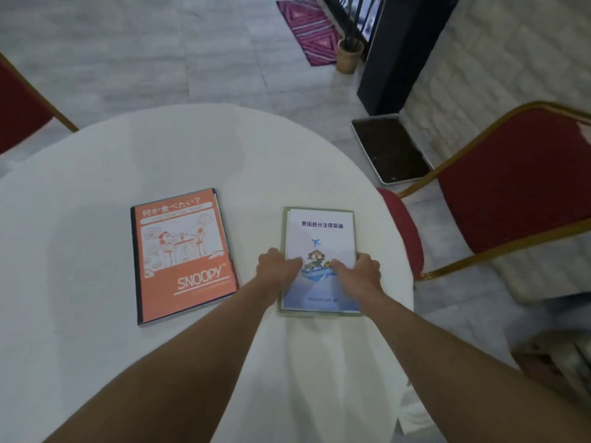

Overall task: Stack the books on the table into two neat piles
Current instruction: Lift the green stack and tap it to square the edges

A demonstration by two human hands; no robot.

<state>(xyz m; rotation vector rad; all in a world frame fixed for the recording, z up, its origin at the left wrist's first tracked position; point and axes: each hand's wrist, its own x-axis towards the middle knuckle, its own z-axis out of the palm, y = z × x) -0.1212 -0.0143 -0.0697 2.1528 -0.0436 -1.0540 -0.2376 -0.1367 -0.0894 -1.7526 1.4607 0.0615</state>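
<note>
An orange Snoopy book [184, 254] tops a pile at the left-centre of the round white table [96, 174], with darker book edges showing under it. To the right lies a second pile: a white and blue booklet [321, 231] on a green book [284, 225]. My left hand [277, 266] rests at the booklet's left edge, thumb on the cover. My right hand [359, 271] holds its right edge, fingers spread over the cover picture. Both hands press on the booklet where it lies flat.
Red chairs with gold frames stand at the right [511, 187] and far left [19, 110]. On the floor beyond are a tray of soil [390, 148], a potted plant [348, 55], a pink patterned rug [310, 30] and a dark cabinet [396, 52].
</note>
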